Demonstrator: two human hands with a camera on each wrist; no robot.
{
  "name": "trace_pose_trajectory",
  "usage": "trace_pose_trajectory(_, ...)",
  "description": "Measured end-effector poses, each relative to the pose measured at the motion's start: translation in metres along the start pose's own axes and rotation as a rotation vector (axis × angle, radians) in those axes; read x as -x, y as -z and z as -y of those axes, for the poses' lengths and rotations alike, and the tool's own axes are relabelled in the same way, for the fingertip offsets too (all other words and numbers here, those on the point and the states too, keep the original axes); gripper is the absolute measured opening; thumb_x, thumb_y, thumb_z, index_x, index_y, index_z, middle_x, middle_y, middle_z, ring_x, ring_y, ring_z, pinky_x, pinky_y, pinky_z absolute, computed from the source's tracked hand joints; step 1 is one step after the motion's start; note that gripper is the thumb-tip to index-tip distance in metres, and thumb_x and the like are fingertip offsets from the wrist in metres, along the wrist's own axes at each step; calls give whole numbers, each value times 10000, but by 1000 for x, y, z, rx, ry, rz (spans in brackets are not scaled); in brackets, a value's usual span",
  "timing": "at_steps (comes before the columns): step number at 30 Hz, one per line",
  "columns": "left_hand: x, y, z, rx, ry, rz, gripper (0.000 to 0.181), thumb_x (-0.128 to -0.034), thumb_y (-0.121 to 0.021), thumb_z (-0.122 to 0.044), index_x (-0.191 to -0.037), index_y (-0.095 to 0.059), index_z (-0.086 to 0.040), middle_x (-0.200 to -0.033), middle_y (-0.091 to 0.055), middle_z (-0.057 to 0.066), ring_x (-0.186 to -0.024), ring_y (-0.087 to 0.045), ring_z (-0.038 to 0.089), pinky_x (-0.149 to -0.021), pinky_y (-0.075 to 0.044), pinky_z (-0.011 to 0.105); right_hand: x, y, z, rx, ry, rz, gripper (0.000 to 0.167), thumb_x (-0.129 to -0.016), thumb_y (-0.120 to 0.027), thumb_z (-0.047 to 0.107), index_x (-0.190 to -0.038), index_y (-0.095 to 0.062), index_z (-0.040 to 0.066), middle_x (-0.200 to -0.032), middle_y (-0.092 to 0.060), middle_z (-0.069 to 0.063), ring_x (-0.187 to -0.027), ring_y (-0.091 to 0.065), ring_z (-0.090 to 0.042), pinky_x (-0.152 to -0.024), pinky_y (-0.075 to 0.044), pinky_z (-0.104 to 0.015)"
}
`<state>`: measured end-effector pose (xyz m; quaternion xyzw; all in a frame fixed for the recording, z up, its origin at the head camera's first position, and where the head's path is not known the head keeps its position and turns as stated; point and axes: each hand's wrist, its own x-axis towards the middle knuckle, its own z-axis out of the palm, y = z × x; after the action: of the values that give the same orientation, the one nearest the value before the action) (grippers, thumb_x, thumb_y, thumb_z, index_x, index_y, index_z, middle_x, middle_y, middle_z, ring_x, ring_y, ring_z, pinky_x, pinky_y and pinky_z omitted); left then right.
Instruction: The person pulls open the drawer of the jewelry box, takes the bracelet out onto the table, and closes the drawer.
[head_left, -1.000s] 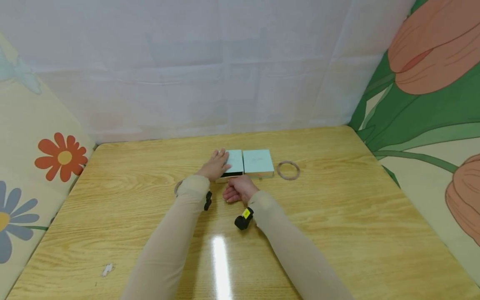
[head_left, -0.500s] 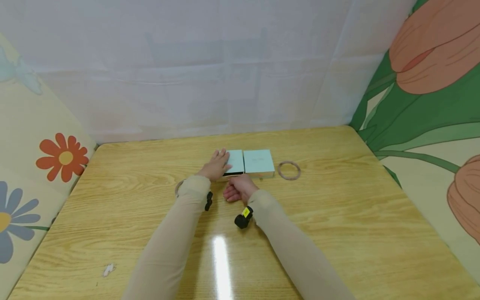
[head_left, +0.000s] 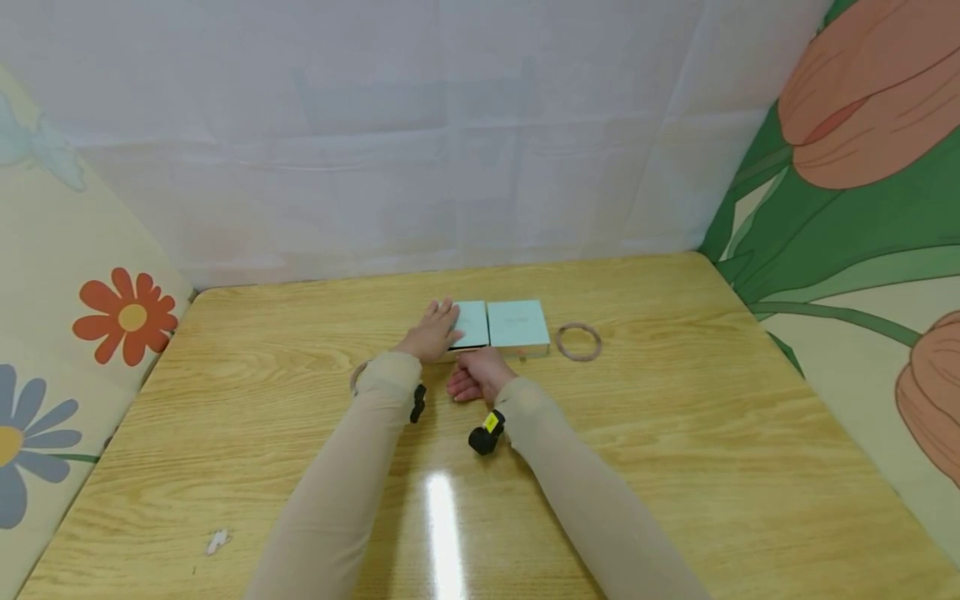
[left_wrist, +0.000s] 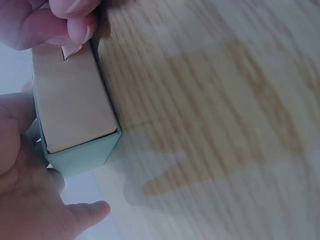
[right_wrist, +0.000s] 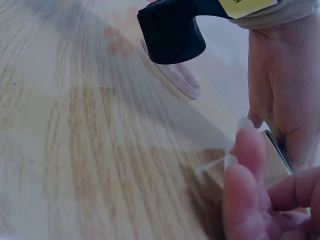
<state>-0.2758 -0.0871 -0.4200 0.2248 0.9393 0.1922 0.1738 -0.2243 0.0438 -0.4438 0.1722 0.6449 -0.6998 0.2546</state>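
A pale-blue drawer box [head_left: 472,323] lies on the table, its plain pinkish drawer front [left_wrist: 77,100] facing the person. My left hand [head_left: 429,332] rests spread across the top of this box at its left side. My right hand [head_left: 486,373] is at the drawer front with its fingers [right_wrist: 242,195] curled. In the left wrist view its fingertips are close to a small pull tab [left_wrist: 73,51] at a slit; whether they pinch the tab is unclear. A thin dark gap shows between sleeve and drawer front in the head view.
A second pale-blue box [head_left: 517,323] stands close beside the first on its right. Farther right lies a pinkish ring [head_left: 578,342]. A white scrap or mark [head_left: 217,542] is at the table's near left. A white cloth [head_left: 375,167] hangs behind the table [head_left: 712,400].
The dark strip at the front of the left box has narrowed as the drawer slid inward under my right hand. My left hand has stayed on the box top.
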Motion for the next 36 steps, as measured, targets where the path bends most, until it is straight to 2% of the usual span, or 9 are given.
trace_pose_trajectory(8,0,0,-1,21,8,5,583,-1077,-314,-287,-1552,-89,-35,-1618,30,124,-1470,91,300,-1122,-117,633,-1,-1,1,-6,-3,-10,180,-949,-449,18,-881,-600,-53,-626,-635,-108,-482,-622,-162,-436,-521,-255)
trace_pose_trajectory(19,-5,-2,0,3,3,1,579,-1076,-312,-285,-1548,-105,-20,-1614,31,132,-1469,87,305,-1114,-131,640,-3,-4,2,-34,21,-51,231,-960,-413,16,-778,-554,-6,-580,-619,-101,-460,-613,-162,-416,-510,-252)
trace_pose_trajectory(29,-2,0,-4,7,17,-12,571,-1075,-323,-272,-1544,-128,-9,-1614,13,146,-1472,65,311,-1104,-138,657,-3,-10,3,-43,27,-69,277,-1018,-395,92,-804,-539,-8,-589,-614,-104,-452,-608,-161,-404,-503,-253)
trace_pose_trajectory(36,-3,0,-2,-1,45,-8,575,-1071,-343,-280,-1550,-140,-36,-1616,12,127,-1474,62,300,-1100,-86,675,-4,-11,1,-30,26,-57,283,-1024,-428,118,-801,-551,-6,-593,-618,-104,-449,-611,-162,-403,-503,-251)
